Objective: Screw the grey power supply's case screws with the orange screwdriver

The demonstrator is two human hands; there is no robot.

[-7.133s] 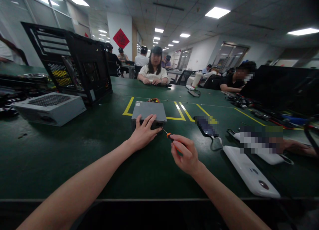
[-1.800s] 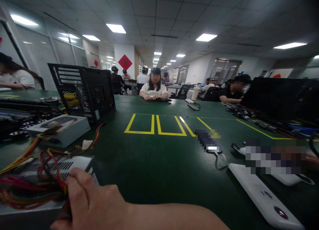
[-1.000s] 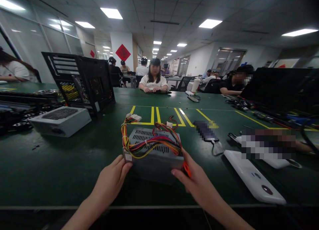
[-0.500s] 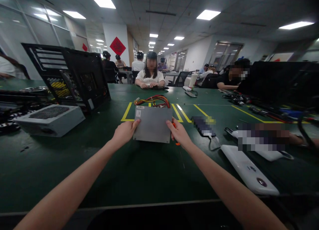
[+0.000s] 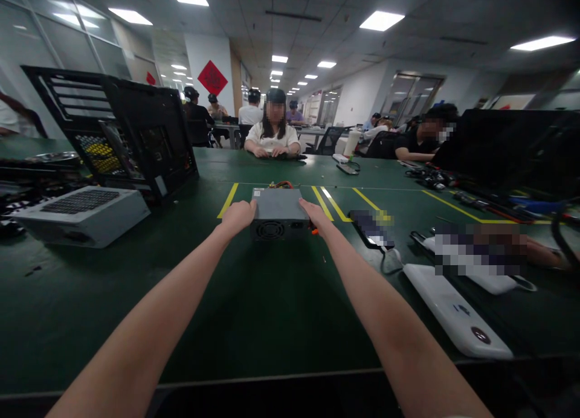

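Mid-bench [image 5: 272, 321], between yellow tape strips [image 5: 228, 200]: gray power supply [image 5: 276, 205], fan and inlet side facing the wearer. Left hand [image 5: 238, 217] grips its left side, right hand [image 5: 315, 214] its right, thumbs up near the top edges. Other fingers mostly hidden. White label [image 5: 257, 193] at its far left corner, print too small to read. White device [image 5: 453, 309] lower right has a dark logo-like mark, not legible. Red diamond sign [image 5: 212, 78] on the pillar has a character, can't make it out. Orange piece [image 5: 314, 231] shows by the right hand, rest of it covered. Wire bundle [image 5: 283, 185] mostly behind the unit. Can't tell if its underside sits flat. Phone [image 5: 362, 221] partly pixelated. Parts pile [image 5: 45, 179] cut off at left edge.
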